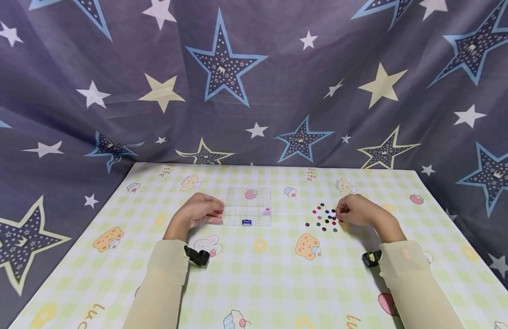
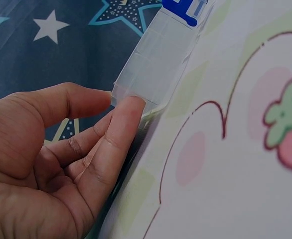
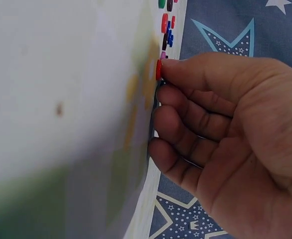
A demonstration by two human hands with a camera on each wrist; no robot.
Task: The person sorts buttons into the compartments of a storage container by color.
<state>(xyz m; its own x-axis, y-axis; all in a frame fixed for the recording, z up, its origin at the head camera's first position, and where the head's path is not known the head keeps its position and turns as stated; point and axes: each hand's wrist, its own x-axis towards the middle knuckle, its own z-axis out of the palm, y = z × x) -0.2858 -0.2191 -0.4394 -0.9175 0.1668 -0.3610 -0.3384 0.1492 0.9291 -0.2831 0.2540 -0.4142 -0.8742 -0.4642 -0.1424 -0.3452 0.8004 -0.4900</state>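
A clear plastic compartment box [image 1: 236,220] lies with its lid [image 1: 237,194] folded back and a blue latch [image 1: 246,222] at its front. Purple-pink pieces [image 1: 267,211] sit in its rear right compartment. My left hand [image 1: 202,209] pinches the box's left end between thumb and finger, seen close in the left wrist view. Right of the box, small round coloured buttons [image 1: 324,229] are scattered. My right hand [image 1: 354,210] is at their right edge, fingers curled and fingertips down at the cloth. A red button [image 3: 159,69] shows right at the thumb tip; I cannot tell whether anything is pinched.
A checked tablecloth [image 1: 254,278] with cartoon prints covers the table. Behind it hangs a dark curtain [image 1: 254,123] with stars. Black wrist cameras [image 1: 197,256] are strapped over both pale sleeves.
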